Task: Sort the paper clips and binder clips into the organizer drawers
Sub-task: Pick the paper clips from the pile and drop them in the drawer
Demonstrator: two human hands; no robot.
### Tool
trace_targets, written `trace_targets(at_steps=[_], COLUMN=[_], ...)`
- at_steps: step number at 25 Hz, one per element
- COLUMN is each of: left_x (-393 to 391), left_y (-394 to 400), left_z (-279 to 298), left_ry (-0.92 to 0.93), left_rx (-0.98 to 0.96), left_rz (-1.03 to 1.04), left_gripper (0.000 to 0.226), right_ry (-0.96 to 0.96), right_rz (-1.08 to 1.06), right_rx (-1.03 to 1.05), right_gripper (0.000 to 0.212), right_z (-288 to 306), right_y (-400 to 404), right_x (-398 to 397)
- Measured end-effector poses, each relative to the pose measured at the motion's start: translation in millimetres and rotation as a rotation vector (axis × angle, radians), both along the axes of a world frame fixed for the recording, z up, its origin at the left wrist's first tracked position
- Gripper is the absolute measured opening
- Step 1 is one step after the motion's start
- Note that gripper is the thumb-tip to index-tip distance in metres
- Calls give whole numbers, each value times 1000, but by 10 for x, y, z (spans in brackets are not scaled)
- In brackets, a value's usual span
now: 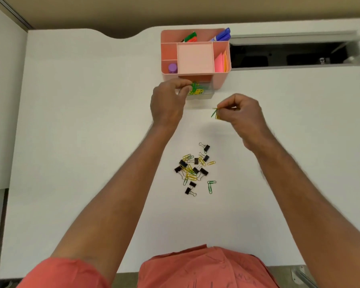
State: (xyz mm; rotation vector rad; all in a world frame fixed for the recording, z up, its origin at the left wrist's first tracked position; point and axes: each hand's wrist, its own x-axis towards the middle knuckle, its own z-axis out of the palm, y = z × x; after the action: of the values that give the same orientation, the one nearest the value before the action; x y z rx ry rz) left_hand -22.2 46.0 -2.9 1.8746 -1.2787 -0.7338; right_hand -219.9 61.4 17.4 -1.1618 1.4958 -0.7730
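Observation:
A pink desk organizer (220, 80) stands at the far middle of the white desk, with its clear lower drawer (204, 94) pulled out and holding green and yellow paper clips. My left hand (168, 102) is over the drawer's left side, its fingers pinched on green paper clips (194, 86). To the right of the drawer, my right hand (241, 113) hangs above the desk and pinches a green and a yellow paper clip (215, 113). Nearer to me lies a loose pile (193, 168) of black binder clips with yellow and green paper clips.
The organizer's top holds markers (221, 35), a purple cap (172, 68) and pink sticky notes (221, 62). An open cable slot (295, 56) cuts into the desk to the right of it. Two green paper clips (210, 186) lie apart from the pile.

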Motion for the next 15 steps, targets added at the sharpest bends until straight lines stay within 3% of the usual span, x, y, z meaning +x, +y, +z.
trace_targets(at_steps=[5,11,15], left_x=[-4,28,69], left_y=[-255,115,537], left_z=[-104,-191,-337], left_ry=[-176,-54,-23], left_rx=[96,-43,61], left_rz=[-59,-5,-21], left_gripper=[22,17,13], right_ry=[139,490,537], right_rz=[36,186,226], right_rx=[-152,-356,-424], right_gripper=[23,12,15], right_z=[34,-121,-198], right_y=[-494,-757,-711], right_x=[250,480,551])
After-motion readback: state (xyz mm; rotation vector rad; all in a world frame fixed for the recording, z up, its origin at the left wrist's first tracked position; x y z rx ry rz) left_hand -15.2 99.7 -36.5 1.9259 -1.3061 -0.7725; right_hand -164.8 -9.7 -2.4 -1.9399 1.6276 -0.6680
